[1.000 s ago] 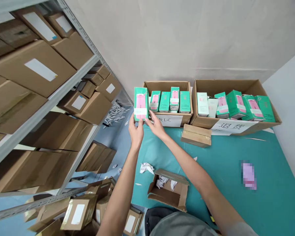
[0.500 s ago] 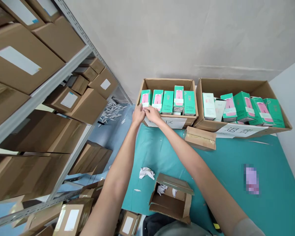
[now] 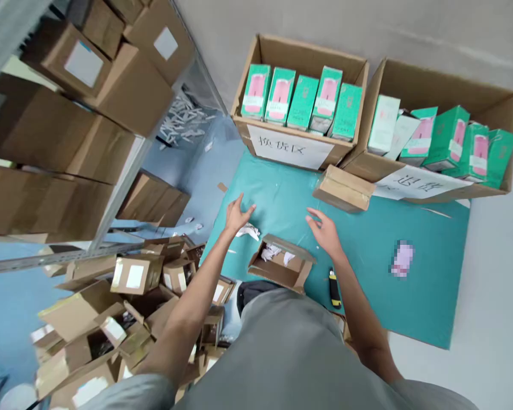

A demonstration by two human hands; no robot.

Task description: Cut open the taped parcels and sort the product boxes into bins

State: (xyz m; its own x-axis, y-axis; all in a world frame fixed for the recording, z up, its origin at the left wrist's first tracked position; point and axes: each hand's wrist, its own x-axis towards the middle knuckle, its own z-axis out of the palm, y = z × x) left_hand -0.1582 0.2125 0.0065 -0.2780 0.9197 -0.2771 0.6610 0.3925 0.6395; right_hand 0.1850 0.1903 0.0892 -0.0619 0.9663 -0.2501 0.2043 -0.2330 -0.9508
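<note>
My left hand (image 3: 238, 216) is above the left part of the teal tabletop, fingers apart, nothing in it. Just below it lies a crumpled piece of white paper (image 3: 249, 230). My right hand (image 3: 324, 230) hovers over the middle of the table, also holding nothing, with its fingers spread. Between and below the hands sits an opened small cardboard box (image 3: 277, 271) with crumpled paper inside. A black and yellow box cutter (image 3: 334, 289) lies below my right hand. Farther back, a large carton (image 3: 248, 128) with a paper sign holds several green product boxes (image 3: 303, 102).
A second large carton (image 3: 359, 156) with green and white boxes stands at the back right. A closed cardboard box (image 3: 344, 189) lies before the cartons. Shelves of cartons (image 3: 123, 176) rise at left, with opened boxes (image 3: 85, 302) piled below. A blurred item (image 3: 402, 259) lies at right.
Both hands have left the green boxes in the left carton and come back toward my body, moving apart, fingers now spread. My view has tilted down, showing more of the floor pile.
</note>
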